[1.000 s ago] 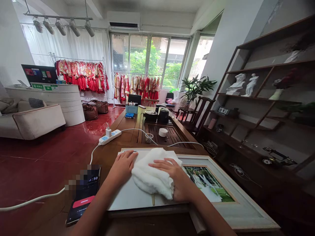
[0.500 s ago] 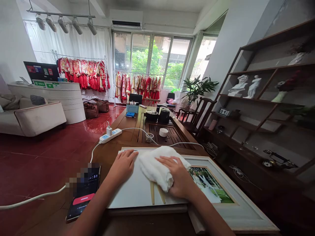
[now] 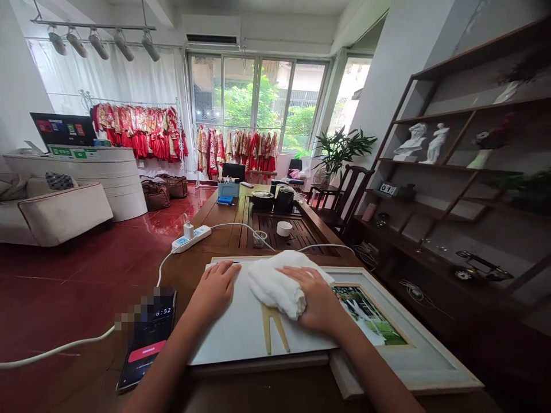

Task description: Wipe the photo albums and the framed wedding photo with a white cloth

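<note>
A flat white panel [image 3: 232, 338] lies on the table in front of me. My left hand [image 3: 217, 287] rests on its left part, fingers stretched out, holding nothing. My right hand [image 3: 316, 301] grips a bunched white towel [image 3: 273, 284] and presses it on the panel's upper right part; the thumb is hidden. Below the towel, two gold-coloured strips [image 3: 275, 332] show on the panel, joined at the top. To the right, partly under my right forearm, lies a pale picture frame [image 3: 434, 350] with an outdoor photo [image 3: 379, 321] inside it.
Left of my forearm lies a phone [image 3: 146, 344] with a lit screen. A power strip [image 3: 191, 238] and its white cable [image 3: 241, 225] lie beyond. Farther off are a white cup [image 3: 284, 228], a tea tray [image 3: 297, 244] and a black kettle [image 3: 284, 198]. Shelves [image 3: 451, 166] stand at the right.
My right hand has moved the towel slightly up and away from me, uncovering more of the gold strips. My left hand stays in place on the panel. The view has shifted slightly.
</note>
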Demonstrator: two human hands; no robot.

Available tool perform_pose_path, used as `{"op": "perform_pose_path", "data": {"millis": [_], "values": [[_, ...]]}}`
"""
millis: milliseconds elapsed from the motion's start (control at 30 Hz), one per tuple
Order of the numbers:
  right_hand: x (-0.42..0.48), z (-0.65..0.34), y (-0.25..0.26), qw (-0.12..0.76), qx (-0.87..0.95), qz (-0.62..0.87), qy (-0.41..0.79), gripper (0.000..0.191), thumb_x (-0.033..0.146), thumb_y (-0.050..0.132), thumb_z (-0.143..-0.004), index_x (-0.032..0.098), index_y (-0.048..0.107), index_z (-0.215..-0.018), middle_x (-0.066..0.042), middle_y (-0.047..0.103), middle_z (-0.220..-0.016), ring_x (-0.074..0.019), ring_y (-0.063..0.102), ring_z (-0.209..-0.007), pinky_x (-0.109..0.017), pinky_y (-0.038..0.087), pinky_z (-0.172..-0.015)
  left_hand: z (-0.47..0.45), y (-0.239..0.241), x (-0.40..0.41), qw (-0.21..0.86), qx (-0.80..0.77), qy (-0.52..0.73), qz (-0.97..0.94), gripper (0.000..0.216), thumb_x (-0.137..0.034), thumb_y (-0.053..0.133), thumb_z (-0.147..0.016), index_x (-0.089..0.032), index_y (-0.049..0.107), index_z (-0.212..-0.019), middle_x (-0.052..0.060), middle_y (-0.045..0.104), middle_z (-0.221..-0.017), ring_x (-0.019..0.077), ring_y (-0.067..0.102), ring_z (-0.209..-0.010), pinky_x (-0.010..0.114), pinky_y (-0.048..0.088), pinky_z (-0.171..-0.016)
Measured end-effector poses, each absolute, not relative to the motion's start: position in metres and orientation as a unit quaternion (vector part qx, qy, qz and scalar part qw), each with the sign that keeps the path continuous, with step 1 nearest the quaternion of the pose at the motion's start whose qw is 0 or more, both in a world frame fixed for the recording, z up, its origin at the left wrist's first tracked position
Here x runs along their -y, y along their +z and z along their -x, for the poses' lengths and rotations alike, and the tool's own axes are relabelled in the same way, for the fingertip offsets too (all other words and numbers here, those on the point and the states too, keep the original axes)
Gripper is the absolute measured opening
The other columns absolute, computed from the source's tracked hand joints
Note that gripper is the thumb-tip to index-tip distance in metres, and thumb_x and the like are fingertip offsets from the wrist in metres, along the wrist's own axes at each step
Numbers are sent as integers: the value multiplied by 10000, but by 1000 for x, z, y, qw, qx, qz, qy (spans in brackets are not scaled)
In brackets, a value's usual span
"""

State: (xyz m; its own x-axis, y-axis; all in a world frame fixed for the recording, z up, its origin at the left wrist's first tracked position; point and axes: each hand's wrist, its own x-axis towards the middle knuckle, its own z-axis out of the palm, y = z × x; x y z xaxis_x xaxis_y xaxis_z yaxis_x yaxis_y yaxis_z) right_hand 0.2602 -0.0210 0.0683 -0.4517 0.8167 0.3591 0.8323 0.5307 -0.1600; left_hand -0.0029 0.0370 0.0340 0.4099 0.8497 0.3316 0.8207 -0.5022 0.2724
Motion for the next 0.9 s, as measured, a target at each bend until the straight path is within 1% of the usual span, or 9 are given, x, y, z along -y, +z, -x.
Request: {"op": "perform_pose_path", "data": {"millis": [100, 200, 300, 400, 533, 600, 667, 767, 900], "values": [[16, -271, 66, 203, 820, 533, -53, 627, 264, 541, -666, 232, 542, -1292, -80, 558, -1351, -290, 503, -1233, -492, 308, -1010, 3, 33, -37, 30, -493, 220, -841, 409, -199, 333, -956, -282, 509, -1315, 38, 509, -1388, 199, 427, -1298, 422, 288, -1092], [16, -272, 66, 195, 820, 535, -58, 634, 247, 528, -655, 219, 546, -1287, -93, 559, -1348, -296, 499, -1233, -499, 307, -1007, 4, 32, -37, 28, -495, 220, -840, 407, -200, 334, -957, -288, 511, -1312, 42, 505, -1392, 205, 427, -1301, 427, 290, -1090], [22, -263, 68, 182, 853, 488, -33, 689, 270, 551, -637, 220, 510, -1323, -79, 540, -1372, -297, 475, -1258, -493, 270, -1036, 5, 32, -37, 26, -495, 220, -840, 412, -189, 350, -947, -280, 510, -1315, 47, 509, -1388, 205, 432, -1298, 422, 296, -1089], [31, -248, 73, 164, 892, 420, 11, 748, 311, 586, -608, 244, 479, -1344, -43, 521, -1395, -296, 445, -1286, -474, 227, -1062, 5, 32, -38, 25, -495, 220, -840, 408, -187, 351, -948, -278, 517, -1310, 48, 513, -1384, 200, 437, -1296, 412, 308, -1084], [38, -235, 81, 118, 937, 322, 69, 800, 343, 611, -532, 264, 499, -1320, -22, 513, -1403, -318, 434, -1292, -463, 167, -1090, 5, 33, -39, 22, -488, 212, -847, 408, -178, 373, -938, -264, 516, -1310, 52, 517, -1379, 202, 446, -1289, 394, 333, -1068], [38, -235, 83, 113, 942, 306, 78, 809, 354, 616, -531, 259, 494, -1326, -26, 512, -1403, -319, 439, -1288, -454, 162, -1094, 5, 32, -39, 20, -486, 213, -847, 414, -173, 378, -933, -258, 509, -1316, 54, 515, -1380, 204, 445, -1287, 394, 334, -1067], [37, -239, 82, 125, 935, 326, 68, 772, 351, 612, -577, 262, 488, -1333, -25, 519, -1397, -296, 454, -1281, -437, 186, -1087, 5, 31, -39, 22, -487, 216, -846, 416, -171, 372, -934, -260, 509, -1317, 52, 510, -1386, 202, 440, -1290, 400, 324, -1073], [31, -250, 78, 164, 902, 399, 28, 732, 319, 601, -630, 257, 476, -1348, -31, 534, -1382, -271, 472, -1268, -426, 231, -1070, 5, 30, -39, 26, -490, 222, -842, 417, -176, 358, -939, -268, 509, -1316, 48, 508, -1388, 199, 431, -1296, 415, 305, -1084], [23, -266, 71, 187, 853, 487, -36, 695, 271, 565, -644, 237, 502, -1335, -65, 546, -1366, -287, 500, -1232, -466, 283, -1036, 4, 30, -39, 26, -491, 226, -841, 413, -192, 337, -950, -274, 510, -1315, 49, 515, -1375, 201, 437, -1288, 423, 300, -1087]]}}
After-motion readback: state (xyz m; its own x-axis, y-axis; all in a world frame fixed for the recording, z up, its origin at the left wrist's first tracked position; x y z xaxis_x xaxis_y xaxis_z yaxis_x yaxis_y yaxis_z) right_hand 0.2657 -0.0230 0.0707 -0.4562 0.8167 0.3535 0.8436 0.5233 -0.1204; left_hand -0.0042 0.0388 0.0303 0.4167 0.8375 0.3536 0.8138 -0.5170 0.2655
